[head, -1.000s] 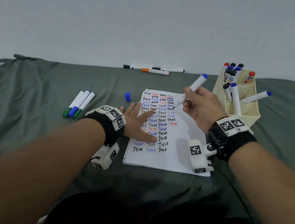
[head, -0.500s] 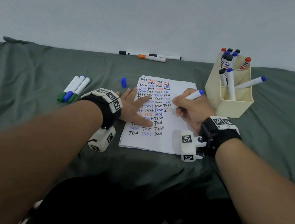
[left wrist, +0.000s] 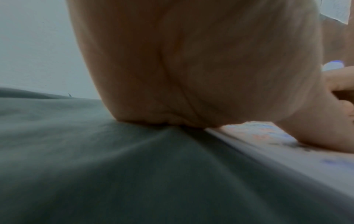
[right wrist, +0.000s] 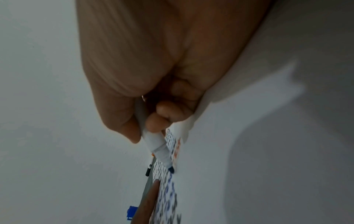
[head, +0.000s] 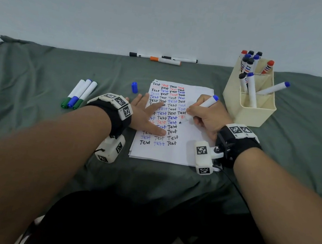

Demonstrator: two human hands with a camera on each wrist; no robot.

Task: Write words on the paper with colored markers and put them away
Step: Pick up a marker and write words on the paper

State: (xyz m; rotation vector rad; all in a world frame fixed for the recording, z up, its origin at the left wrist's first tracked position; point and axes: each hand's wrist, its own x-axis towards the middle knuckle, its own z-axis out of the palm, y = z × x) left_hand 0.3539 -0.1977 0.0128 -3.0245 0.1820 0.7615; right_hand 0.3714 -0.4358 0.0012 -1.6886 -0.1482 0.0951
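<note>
Lying at the far left of the green cloth (head: 41, 72), three capped markers (head: 79, 94) rest side by side, two with green caps and one with a blue cap between them, well apart from the paper (head: 185, 150). A loose blue cap (head: 134, 87) stands on the cloth just beyond the left hand (head: 146, 116), near the paper's left edge. The left hand lies flat with fingers straight and spread, pressing the left part of the paper; it grasps nothing. In the left wrist view the heel of the palm (left wrist: 191, 68) meets the cloth at the paper's edge. The paper lies at the centre of the cloth and carries rows of the word "Test" in black, blue and red. Along the far edge of the cloth lie two black-capped markers and one orange-capped marker (head: 165, 60). The right hand (head: 205, 115) grasps an uncapped blue marker (head: 201, 108) in a writing grip, fingers curled round the barrel. The marker's tip (right wrist: 171, 169) touches the paper at the right end of the written rows. At the right, a cream holder (head: 257, 116) stands upright just beside the paper, containing capped markers in several compartments.
</note>
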